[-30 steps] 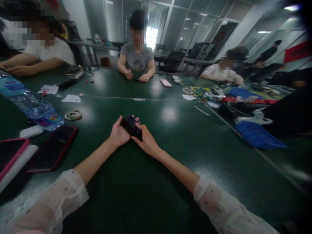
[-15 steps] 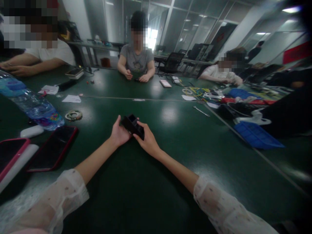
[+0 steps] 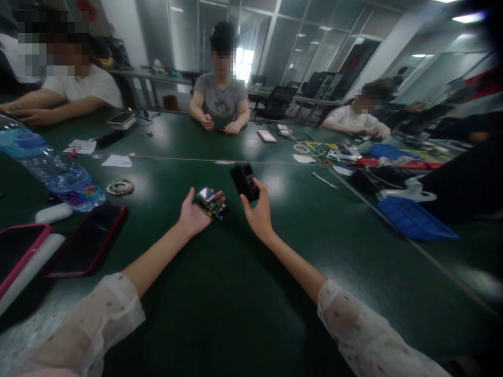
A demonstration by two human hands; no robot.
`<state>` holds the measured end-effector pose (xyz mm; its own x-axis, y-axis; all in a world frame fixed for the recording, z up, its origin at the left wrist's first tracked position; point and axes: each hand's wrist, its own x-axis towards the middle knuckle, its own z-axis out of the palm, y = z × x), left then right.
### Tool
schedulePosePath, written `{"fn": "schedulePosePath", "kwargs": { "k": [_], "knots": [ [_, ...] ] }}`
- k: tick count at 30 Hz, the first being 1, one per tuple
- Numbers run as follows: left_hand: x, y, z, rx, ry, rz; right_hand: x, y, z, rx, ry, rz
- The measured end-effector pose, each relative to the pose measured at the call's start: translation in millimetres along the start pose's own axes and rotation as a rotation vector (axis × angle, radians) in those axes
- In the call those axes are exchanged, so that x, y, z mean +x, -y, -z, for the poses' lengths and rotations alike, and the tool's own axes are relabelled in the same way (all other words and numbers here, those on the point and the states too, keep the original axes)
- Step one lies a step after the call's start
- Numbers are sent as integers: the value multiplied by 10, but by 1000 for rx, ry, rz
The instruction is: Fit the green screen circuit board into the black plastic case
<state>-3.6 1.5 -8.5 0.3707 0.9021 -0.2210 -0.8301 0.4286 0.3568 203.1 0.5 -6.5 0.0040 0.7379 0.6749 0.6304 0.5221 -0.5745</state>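
On the upturned palm of my left hand [image 3: 195, 213] rests a small circuit board [image 3: 212, 203] with a square screen at its far left end. The fingers lie under the board, their tips showing beyond its far edge. My right hand [image 3: 258, 213] grips a black case [image 3: 245, 183] by its right side, between thumb and fingers. The case is tilted above the green table [image 3: 220, 293], to the right of the board and apart from it. Its far left edge is blurred.
Left are a large water bottle [image 3: 58, 173], a red-edged phone [image 3: 88, 241], a white case [image 3: 54, 212] and a bracelet [image 3: 120, 187]. Right are a wrench [image 3: 324, 180], a blue tray [image 3: 416, 217] and cables [image 3: 314, 149]. A person [image 3: 220, 97] sits opposite; others sit at both sides.
The black case has come away from my left hand and moved right and farther off in my right hand. The circuit board on my left palm is now uncovered.
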Motion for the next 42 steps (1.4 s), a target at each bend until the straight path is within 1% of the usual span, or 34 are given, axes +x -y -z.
{"fn": "schedulePosePath", "kwargs": {
  "k": [4,7,11,16,18,20,22,24,25,26,27,29,31,32,33,35,38,40,42],
  "knots": [
    [6,-7,8,-12,2,17,79,-399,68,-153,-6,-92],
    [13,-9,21,-15,4,21,64,-587,68,-235,42,-157],
    [14,-8,30,-15,4,21,33,-630,25,-336,159,-95],
    [16,-10,38,-8,16,22,14,-604,-3,-361,161,-64],
    [17,-10,37,-7,17,21,11,-596,-1,-367,142,-53],
    [15,-9,31,-4,11,20,17,-564,13,-378,91,-43],
    [10,-5,20,-5,-1,19,31,-479,38,-368,27,-33],
    [3,1,4,-4,-17,14,35,-324,62,-309,-2,0],
    [-2,5,-7,-1,-23,9,27,-221,67,-257,14,33],
    [-8,8,-18,5,-24,5,9,-108,64,-194,56,68],
    [-15,10,-31,12,-22,3,-19,11,50,-129,124,95],
    [-30,15,-59,27,-19,8,-103,231,-10,-21,287,114],
    [-41,23,-85,34,-20,16,-202,382,-95,30,411,129],
    [-44,28,-96,35,-19,18,-246,423,-137,40,444,144],
    [-46,35,-104,35,-12,22,-283,441,-175,43,461,151],
    [-44,50,-112,34,17,37,-321,426,-223,67,454,130],
    [-34,42,-105,41,48,63,-300,347,-226,125,425,78],
    [-24,-5,-87,63,36,39,-264,295,-203,139,395,68],
    [-8,-86,-56,105,-7,-37,-236,249,-177,124,359,57]
  ]
}}
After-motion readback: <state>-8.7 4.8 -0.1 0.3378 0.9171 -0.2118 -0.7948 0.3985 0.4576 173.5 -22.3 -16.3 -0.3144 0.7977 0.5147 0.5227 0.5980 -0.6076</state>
